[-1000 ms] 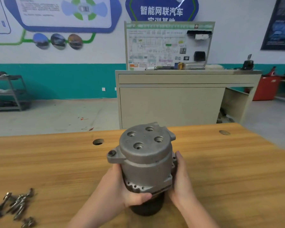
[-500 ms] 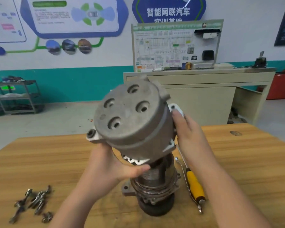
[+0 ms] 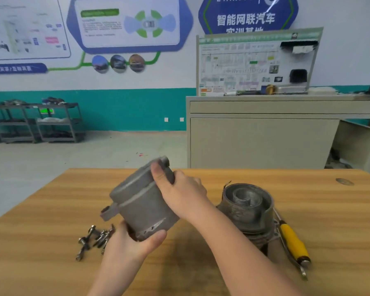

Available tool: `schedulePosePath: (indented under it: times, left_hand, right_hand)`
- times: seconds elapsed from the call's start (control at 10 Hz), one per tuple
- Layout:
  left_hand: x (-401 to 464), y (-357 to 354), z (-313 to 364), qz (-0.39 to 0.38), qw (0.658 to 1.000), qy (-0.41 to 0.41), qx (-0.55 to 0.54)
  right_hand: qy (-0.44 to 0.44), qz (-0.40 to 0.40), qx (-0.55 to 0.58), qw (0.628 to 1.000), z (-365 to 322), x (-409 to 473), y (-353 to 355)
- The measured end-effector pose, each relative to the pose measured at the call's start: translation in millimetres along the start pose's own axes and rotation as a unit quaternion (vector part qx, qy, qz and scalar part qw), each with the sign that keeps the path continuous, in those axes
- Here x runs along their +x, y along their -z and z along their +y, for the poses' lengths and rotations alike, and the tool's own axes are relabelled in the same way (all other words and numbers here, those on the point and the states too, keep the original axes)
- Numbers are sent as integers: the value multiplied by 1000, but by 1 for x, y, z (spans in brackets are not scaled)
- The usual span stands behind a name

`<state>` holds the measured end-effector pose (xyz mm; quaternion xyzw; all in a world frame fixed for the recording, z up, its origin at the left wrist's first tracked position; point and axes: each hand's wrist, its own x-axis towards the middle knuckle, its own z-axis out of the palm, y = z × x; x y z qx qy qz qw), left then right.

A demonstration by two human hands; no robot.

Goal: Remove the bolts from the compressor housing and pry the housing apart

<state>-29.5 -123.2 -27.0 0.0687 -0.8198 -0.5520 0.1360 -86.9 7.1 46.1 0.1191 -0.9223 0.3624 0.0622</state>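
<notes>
left hand: curled, gripping from below | right hand: curled, gripping on top

The grey cast-metal cylindrical housing shell is off the compressor, tilted above the wooden table. The round grey compressor body stands upright to its right, top open. A loose pile of silver bolts lies left, on the table.
</notes>
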Motion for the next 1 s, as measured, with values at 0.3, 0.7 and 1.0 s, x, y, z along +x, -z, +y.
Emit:
schedulePosePath:
  times: [0.3,0.7,1.0]
  left_hand:
    - [-8,3,3,-273,883,266,-273]
    - [24,31,-4,-165,953,218,-132]
    - [30,23,-24,-14,994,112,-5]
  right_hand:
    - [2,-204,-252,946,-25,32,22]
    - [-85,-279,-297,909,6,63,-16]
    - [228,97,207,947,-24,-37,101]
